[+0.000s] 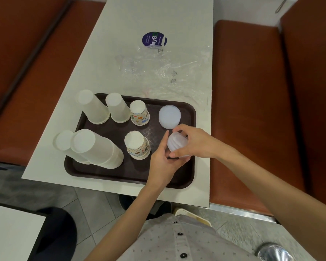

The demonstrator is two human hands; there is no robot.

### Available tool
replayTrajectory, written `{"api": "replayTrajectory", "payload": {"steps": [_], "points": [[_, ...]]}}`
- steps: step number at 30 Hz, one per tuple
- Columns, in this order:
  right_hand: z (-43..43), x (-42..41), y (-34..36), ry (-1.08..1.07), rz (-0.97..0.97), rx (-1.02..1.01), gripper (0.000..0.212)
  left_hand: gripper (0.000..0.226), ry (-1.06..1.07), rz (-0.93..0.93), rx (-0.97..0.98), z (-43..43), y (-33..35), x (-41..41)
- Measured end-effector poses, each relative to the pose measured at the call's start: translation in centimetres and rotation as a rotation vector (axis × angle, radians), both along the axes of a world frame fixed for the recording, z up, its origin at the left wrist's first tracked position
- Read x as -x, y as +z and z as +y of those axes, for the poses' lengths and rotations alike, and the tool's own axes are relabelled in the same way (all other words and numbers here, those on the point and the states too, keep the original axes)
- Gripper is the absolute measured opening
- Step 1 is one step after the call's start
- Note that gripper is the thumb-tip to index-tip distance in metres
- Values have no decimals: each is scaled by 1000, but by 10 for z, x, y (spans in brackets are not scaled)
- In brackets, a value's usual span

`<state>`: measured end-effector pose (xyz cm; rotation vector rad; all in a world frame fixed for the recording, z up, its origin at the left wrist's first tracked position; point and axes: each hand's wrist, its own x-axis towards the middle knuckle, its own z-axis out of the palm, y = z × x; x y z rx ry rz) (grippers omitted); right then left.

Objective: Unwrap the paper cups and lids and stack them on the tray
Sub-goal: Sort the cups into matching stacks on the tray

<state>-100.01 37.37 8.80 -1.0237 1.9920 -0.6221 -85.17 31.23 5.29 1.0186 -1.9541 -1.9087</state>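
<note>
Since loose lids would likely slide apart, both grips curl round 1 held lid stack — left hand beneath, right hand over — above the tray.

Round blue sticker on white table, letters "layG" (turned sideways), smaller lines unreadable
</note>
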Motion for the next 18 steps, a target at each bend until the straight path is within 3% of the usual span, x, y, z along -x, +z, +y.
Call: {"api": "replayTrajectory", "payload": {"steps": [4,8,11,15,18], "points": [[-12,-1,-4,41,94,-38,77,97,48,34,9,-4,-1,11],[-15,-2,-4,50,226,-45,72,106,55,124,-204,-11,-9,17],[-16,2,-4,55,277,-39,68,96,29,139,-297,-14,-16,17],[-31,23,-3,-10,386,93,69,74,118,88,-139,-16,-19,22],[-50,37,-8,24,484,153,71,73,231,25,-49,-18,-26,30]]}}
